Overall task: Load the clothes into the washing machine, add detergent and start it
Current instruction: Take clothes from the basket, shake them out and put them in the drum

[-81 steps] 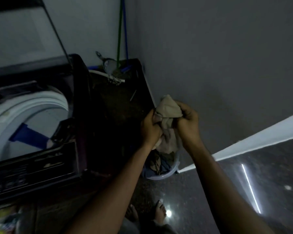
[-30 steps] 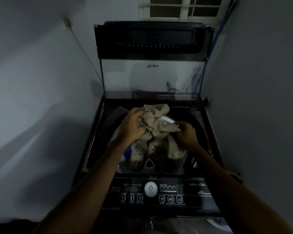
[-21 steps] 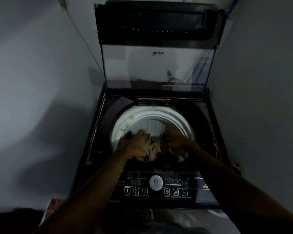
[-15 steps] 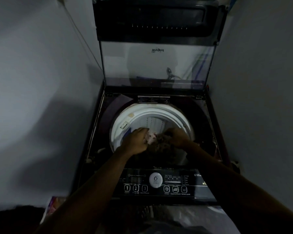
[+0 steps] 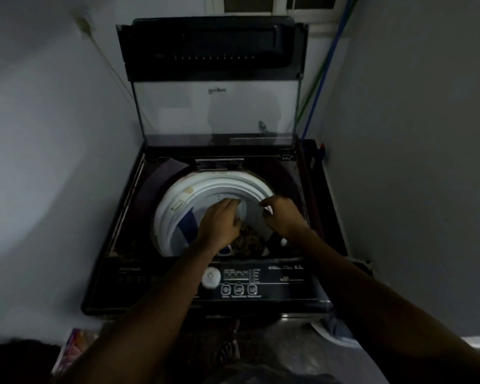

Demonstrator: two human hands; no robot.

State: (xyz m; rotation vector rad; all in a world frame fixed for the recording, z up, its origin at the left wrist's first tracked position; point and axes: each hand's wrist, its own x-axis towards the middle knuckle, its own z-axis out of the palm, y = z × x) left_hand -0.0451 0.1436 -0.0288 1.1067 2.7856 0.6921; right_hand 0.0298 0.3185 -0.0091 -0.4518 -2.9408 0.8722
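Now, your left hand [image 5: 219, 220]: above drum [image 5: 178, 202], fingers relaxed, empty.
right hand [image 5: 282, 215]: curled, grip unclear.
clothes [image 5: 247, 241]: in drum.

L hand [image 5: 219, 223] & R hand [image 5: 281, 217] rose off clothes [image 5: 248, 241], now dropped in drum [image 5: 172, 214].

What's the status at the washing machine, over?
Left hand open over the drum; right hand curled, grip unclear. Clothes lie inside the drum. Lid up, nothing blocking.

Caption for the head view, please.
Left hand and right hand over the drum of the washer, lid raised, clothes inside.
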